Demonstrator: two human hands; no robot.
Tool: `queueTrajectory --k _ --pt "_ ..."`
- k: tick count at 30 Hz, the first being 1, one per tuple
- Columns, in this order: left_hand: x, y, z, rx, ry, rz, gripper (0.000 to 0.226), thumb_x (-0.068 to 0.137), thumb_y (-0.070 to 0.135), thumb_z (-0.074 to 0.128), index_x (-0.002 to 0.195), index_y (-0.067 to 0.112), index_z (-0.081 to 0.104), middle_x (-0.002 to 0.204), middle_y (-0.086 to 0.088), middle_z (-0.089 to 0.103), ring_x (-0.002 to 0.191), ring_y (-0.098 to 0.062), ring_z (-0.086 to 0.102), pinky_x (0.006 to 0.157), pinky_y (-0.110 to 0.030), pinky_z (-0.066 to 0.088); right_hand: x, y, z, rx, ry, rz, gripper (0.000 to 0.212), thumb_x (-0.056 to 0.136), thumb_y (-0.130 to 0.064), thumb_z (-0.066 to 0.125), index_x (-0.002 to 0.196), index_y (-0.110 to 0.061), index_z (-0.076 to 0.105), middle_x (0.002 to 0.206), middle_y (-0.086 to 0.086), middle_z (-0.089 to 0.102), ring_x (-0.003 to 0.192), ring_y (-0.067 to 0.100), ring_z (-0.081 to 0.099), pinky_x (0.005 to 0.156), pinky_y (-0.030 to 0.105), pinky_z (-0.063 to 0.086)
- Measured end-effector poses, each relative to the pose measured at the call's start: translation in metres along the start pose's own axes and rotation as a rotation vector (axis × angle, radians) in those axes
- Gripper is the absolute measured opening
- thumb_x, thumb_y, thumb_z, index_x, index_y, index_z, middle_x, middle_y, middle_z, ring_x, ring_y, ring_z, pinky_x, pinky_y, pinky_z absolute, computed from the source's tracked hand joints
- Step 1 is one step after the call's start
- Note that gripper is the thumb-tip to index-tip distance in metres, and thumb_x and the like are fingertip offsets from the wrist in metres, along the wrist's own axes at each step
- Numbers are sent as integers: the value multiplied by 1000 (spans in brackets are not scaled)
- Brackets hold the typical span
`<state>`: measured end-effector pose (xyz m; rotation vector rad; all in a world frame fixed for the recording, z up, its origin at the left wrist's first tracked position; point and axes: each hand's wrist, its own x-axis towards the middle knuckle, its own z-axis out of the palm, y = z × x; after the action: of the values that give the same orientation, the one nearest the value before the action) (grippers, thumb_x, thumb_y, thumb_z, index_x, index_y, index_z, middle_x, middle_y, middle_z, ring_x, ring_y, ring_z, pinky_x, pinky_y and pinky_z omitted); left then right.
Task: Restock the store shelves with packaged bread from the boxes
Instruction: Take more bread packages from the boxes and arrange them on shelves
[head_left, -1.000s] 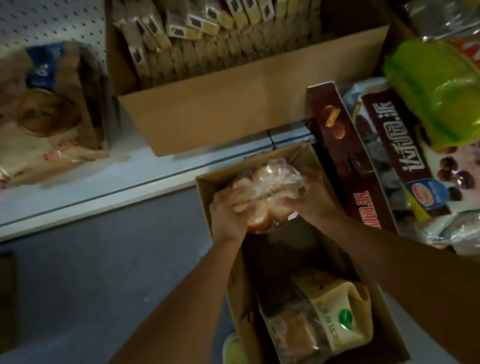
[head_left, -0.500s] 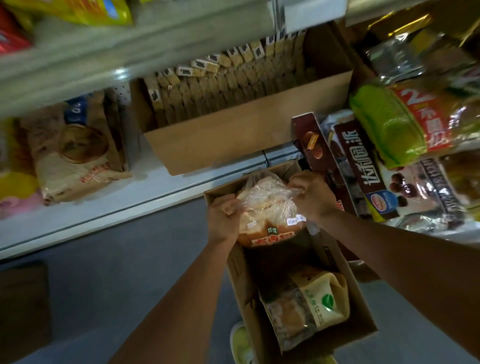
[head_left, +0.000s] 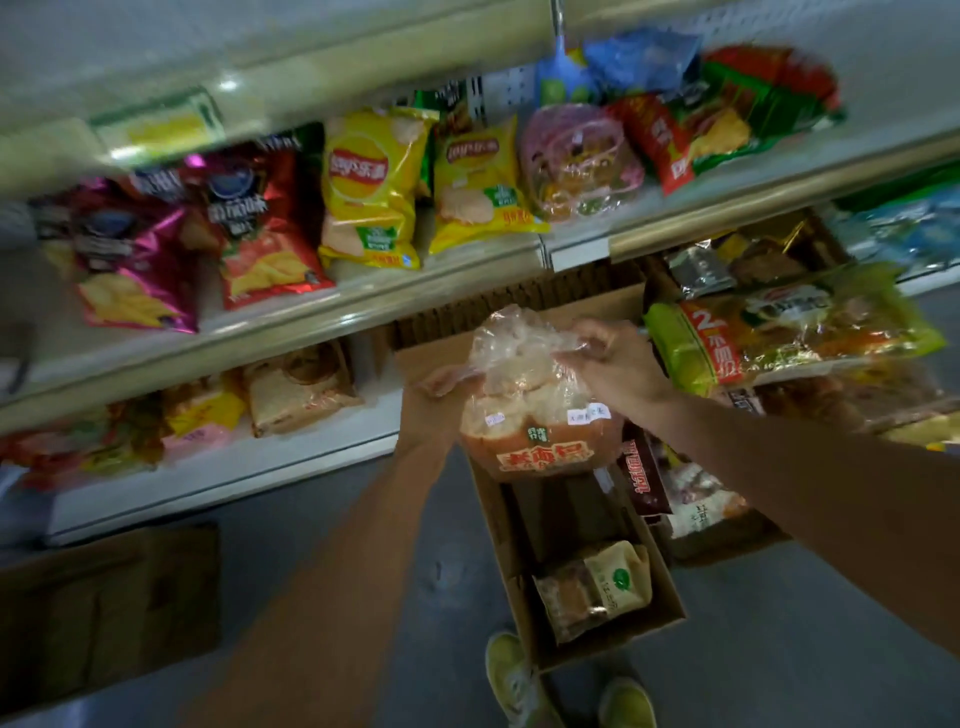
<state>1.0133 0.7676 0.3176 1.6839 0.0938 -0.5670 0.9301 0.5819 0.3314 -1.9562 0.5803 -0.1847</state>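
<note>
Both hands hold a clear plastic bag of pale bread rolls with an orange printed band above the open brown cardboard box. The left hand steadies it at nine o'clock; the right hand pinches its crinkled top at two o'clock, probably so the soft load cannot sag.

Middle cream metal shelf: chip bags are filling the front edge, yellow crisp bags touching side by side; no gap showing. Low white shelf: a bare strip is lying open right of the tan flat bread packet, bounded by the brown cardboard box. Grey floor at left is staying passable.
</note>
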Motion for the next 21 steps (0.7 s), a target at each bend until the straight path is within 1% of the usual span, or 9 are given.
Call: queueTrajectory --k 2,6,7,9,11,13,16,18,21 --pt "-20 36 -6 -52 6 38 7 90 6 69 94 6 63 85 -11 59 78 -12 58 70 -13 48 -9 -41 -16 55 1 -67 6 87 -18 72 85 -16 67 78 -5 67 71 7 60 70 31 49" --pt "-64 104 -17 -130 14 127 7 86 14 75 83 11 69 84 -7 71 77 -17 68 70 -28 57 -25 -121 -46 115 36 -165 14 89 -15 69 77 -12 63 62 -6 60 59 1 50 61 28 46" --pt "-75 121 -19 -158 11 139 10 84 17 77 82 12 69 87 -9 71 82 -22 69 76 -34 58 -31 -142 -54 126 53 -192 14 89 -17 69 87 -3 65 68 6 60 64 6 51 64 36 48" --pt "-97 153 -25 -221 -6 188 10 76 23 81 79 19 72 96 -13 72 97 -34 68 91 -51 53 -41 -183 -72 149 67 -268 30 89 -16 68 97 11 59 78 27 56 67 15 49 63 37 46" --pt "-119 185 -32 -258 -8 251 12 74 23 83 82 21 75 102 -14 72 104 -37 67 97 -58 51 -50 -225 -88 133 76 -327 21 91 -11 66 82 7 58 66 18 51 58 8 44 54 27 37" --pt "-144 217 -37 -253 2 309 20 78 25 80 93 15 72 101 -10 73 100 -31 69 96 -56 52 -60 -263 -104 133 88 -366 19 93 -8 63 76 -2 57 63 4 46 49 3 39 49 21 34" --pt "-176 267 -44 -299 44 344 11 87 21 72 95 14 68 97 -2 74 98 -27 69 93 -48 55 -75 -313 -127 156 106 -389 21 95 -9 58 83 7 52 70 7 44 57 12 40 51 25 36" --pt "-192 297 -49 -299 64 379 20 90 21 69 106 10 68 107 -6 73 105 -29 68 97 -50 53 -86 -346 -142 197 135 -404 19 96 -10 58 81 1 54 72 7 48 61 14 41 55 26 37" --pt "-213 333 -59 -308 51 459 34 82 27 76 113 16 66 116 -3 70 110 -26 65 102 -51 49 -102 -394 -162 267 180 -448 18 94 -11 61 79 -2 55 69 6 43 56 10 36 49 16 34"
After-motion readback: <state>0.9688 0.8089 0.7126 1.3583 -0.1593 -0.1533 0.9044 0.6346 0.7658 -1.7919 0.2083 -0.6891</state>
